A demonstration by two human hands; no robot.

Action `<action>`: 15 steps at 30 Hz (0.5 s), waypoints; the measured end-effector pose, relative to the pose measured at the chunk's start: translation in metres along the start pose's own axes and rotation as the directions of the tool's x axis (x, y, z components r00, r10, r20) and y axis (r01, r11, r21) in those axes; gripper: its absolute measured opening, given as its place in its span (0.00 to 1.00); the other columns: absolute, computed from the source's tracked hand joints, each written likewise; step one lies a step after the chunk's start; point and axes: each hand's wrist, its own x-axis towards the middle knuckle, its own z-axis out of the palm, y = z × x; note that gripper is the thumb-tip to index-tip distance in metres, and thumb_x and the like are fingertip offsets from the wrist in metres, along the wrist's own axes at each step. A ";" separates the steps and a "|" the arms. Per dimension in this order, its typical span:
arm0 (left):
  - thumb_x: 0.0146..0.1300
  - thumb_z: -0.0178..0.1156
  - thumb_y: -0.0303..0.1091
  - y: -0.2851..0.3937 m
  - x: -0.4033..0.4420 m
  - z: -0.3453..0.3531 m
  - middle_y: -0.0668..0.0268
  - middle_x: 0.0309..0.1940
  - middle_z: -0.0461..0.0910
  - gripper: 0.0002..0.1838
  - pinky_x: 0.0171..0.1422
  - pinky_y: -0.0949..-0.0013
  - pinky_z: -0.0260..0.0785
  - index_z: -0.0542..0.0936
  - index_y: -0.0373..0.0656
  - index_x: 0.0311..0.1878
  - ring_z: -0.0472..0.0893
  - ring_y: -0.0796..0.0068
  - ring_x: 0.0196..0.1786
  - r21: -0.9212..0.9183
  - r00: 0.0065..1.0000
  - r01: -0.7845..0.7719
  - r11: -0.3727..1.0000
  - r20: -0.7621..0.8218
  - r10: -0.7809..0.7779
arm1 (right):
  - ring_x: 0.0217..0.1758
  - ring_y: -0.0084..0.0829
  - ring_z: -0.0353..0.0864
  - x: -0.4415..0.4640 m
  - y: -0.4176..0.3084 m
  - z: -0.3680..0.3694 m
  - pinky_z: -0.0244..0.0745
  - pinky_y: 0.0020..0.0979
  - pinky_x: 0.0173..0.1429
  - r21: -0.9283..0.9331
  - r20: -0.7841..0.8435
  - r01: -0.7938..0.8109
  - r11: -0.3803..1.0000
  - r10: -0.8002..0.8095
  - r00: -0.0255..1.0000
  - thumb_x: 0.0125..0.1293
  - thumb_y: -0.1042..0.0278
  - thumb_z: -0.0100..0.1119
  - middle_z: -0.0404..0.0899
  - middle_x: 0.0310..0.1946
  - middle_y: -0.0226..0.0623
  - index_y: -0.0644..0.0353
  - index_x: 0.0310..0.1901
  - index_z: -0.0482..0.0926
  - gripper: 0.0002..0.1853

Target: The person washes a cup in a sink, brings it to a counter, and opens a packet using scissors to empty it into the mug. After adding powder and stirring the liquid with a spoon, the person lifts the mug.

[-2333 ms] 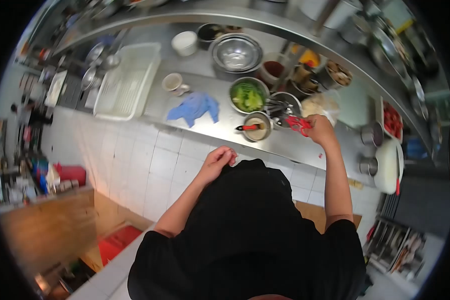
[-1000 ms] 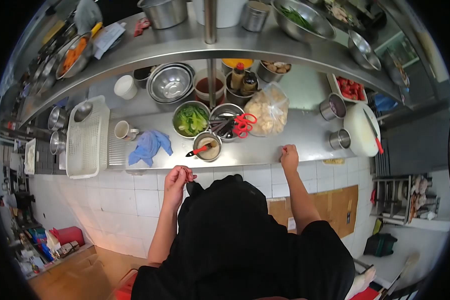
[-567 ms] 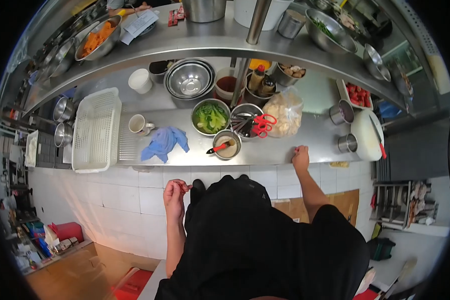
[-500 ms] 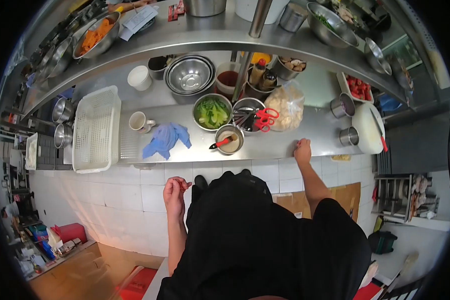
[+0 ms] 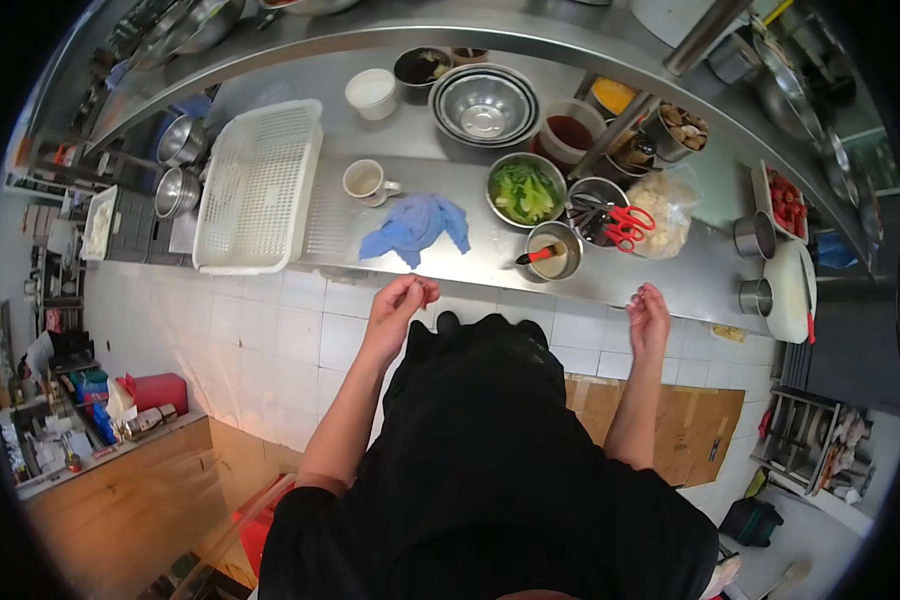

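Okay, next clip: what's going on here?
A person stands at a steel counter, no object visible in either hand. The left hand, fingers curled, is nearest the blue cloth; the right hand is loosely open by the counter's front edge. Red-handled scissors poke from a metal pot; a brush rests in a small bowl.

I record: white perforated basket [image 5: 255, 190] on table [image 5: 450, 175], left; nested steel bowls [image 5: 483, 112] right of a white tub [image 5: 372, 101]; red food [image 5: 787, 213] beside a steel pot [image 5: 752, 247]; cardboard [image 5: 705, 425] on the tiled floor [image 5: 280, 322].
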 end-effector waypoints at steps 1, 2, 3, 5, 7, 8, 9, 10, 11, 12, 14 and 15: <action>0.79 0.51 0.42 0.004 0.003 0.003 0.64 0.44 0.81 0.16 0.65 0.60 0.71 0.79 0.37 0.49 0.80 0.73 0.48 -0.014 1.000 -0.010 1.000 0.001 0.010 | 0.39 0.28 0.83 -0.019 0.005 0.029 0.86 0.30 0.38 0.072 0.064 -0.085 0.994 0.080 0.995 0.72 0.75 0.56 0.82 0.41 0.38 0.63 0.49 0.79 0.08; 0.79 0.51 0.41 0.001 0.007 0.004 0.63 0.48 0.80 0.16 0.68 0.60 0.69 0.79 0.38 0.50 0.80 0.72 0.53 -0.084 0.999 -0.033 0.996 0.028 0.035 | 0.39 0.28 0.83 -0.037 0.009 0.069 0.86 0.31 0.38 0.107 0.136 -0.157 0.982 0.142 0.980 0.71 0.76 0.55 0.81 0.40 0.37 0.63 0.48 0.78 0.07; 0.79 0.51 0.41 0.001 0.012 0.008 0.63 0.48 0.80 0.16 0.68 0.60 0.69 0.79 0.38 0.50 0.80 0.72 0.53 -0.084 0.999 -0.034 0.996 0.021 0.036 | 0.35 0.29 0.82 -0.048 0.020 0.101 0.87 0.34 0.39 0.100 0.237 -0.192 0.976 0.164 0.958 0.69 0.77 0.54 0.80 0.36 0.35 0.61 0.46 0.78 0.06; 0.79 0.51 0.41 0.002 0.020 0.019 0.63 0.50 0.80 0.15 0.68 0.59 0.70 0.79 0.38 0.51 0.78 0.71 0.56 -0.201 0.998 -0.055 0.978 0.021 0.060 | 0.27 0.26 0.74 -0.059 0.043 0.154 0.77 0.34 0.30 0.094 0.373 -0.375 0.922 0.317 0.872 0.66 0.76 0.49 0.72 0.28 0.29 0.57 0.40 0.76 0.06; 0.79 0.51 0.42 0.000 0.027 0.028 0.62 0.51 0.80 0.15 0.68 0.57 0.70 0.78 0.39 0.53 0.78 0.70 0.58 -0.230 0.997 -0.070 0.971 0.000 0.072 | 0.21 0.23 0.63 -0.069 0.050 0.208 0.62 0.32 0.24 0.038 0.421 -0.580 0.814 0.513 0.748 0.64 0.73 0.44 0.62 0.23 0.25 0.55 0.37 0.73 0.06; 0.79 0.51 0.42 0.001 0.030 0.033 0.63 0.52 0.80 0.16 0.68 0.56 0.70 0.78 0.40 0.54 0.78 0.70 0.58 -0.290 0.998 -0.057 0.955 -0.052 0.044 | 0.20 0.22 0.61 -0.066 0.060 0.223 0.62 0.31 0.24 -0.028 0.474 -0.636 0.771 0.571 0.670 0.64 0.75 0.43 0.60 0.21 0.24 0.55 0.37 0.73 0.07; 0.79 0.51 0.43 0.003 0.033 0.034 0.63 0.52 0.80 0.16 0.68 0.55 0.70 0.78 0.41 0.55 0.78 0.70 0.58 -0.346 0.995 -0.048 0.937 -0.099 0.014 | 0.19 0.19 0.59 -0.062 0.069 0.236 0.61 0.28 0.23 -0.130 0.497 -0.637 0.760 0.606 0.621 0.68 0.74 0.44 0.59 0.21 0.22 0.56 0.38 0.73 0.06; 0.79 0.51 0.43 0.004 0.035 0.034 0.63 0.52 0.80 0.16 0.68 0.55 0.70 0.78 0.41 0.55 0.78 0.70 0.58 -0.340 0.994 -0.055 0.939 -0.104 0.020 | 0.19 0.18 0.58 -0.062 0.071 0.251 0.60 0.27 0.23 -0.206 0.481 -0.617 0.760 0.627 0.612 0.71 0.72 0.45 0.59 0.20 0.21 0.56 0.40 0.74 0.06; 0.79 0.51 0.44 0.004 0.037 0.032 0.63 0.53 0.80 0.16 0.68 0.55 0.69 0.78 0.43 0.56 0.77 0.70 0.59 -0.338 0.990 -0.069 0.939 -0.137 0.024 | 0.19 0.16 0.58 -0.061 0.073 0.263 0.59 0.25 0.23 -0.277 0.462 -0.593 0.756 0.646 0.608 0.75 0.70 0.46 0.59 0.20 0.20 0.57 0.42 0.75 0.07; 0.79 0.51 0.44 0.005 0.040 0.031 0.64 0.54 0.80 0.16 0.68 0.55 0.69 0.78 0.44 0.57 0.77 0.71 0.60 -0.337 0.985 -0.083 0.938 -0.168 0.027 | 0.19 0.16 0.58 -0.057 0.079 0.269 0.59 0.25 0.23 -0.274 0.466 -0.592 0.758 0.643 0.608 0.75 0.70 0.46 0.59 0.20 0.20 0.57 0.42 0.75 0.07; 0.78 0.51 0.45 0.009 0.046 0.024 0.65 0.54 0.80 0.17 0.67 0.55 0.69 0.78 0.46 0.58 0.76 0.71 0.61 -0.320 0.982 -0.091 0.943 -0.187 0.031 | 0.20 0.14 0.59 -0.053 0.096 0.274 0.57 0.23 0.23 -0.302 0.502 -0.493 0.816 0.576 0.645 0.79 0.65 0.49 0.62 0.21 0.21 0.57 0.50 0.77 0.09; 0.78 0.51 0.46 0.012 0.047 0.021 0.66 0.55 0.80 0.17 0.67 0.55 0.69 0.78 0.47 0.59 0.76 0.72 0.62 -0.309 0.977 -0.098 0.946 -0.208 0.034 | 0.20 0.14 0.59 -0.054 0.102 0.276 0.57 0.23 0.23 -0.300 0.496 -0.495 0.815 0.577 0.649 0.79 0.65 0.49 0.62 0.21 0.21 0.57 0.50 0.77 0.09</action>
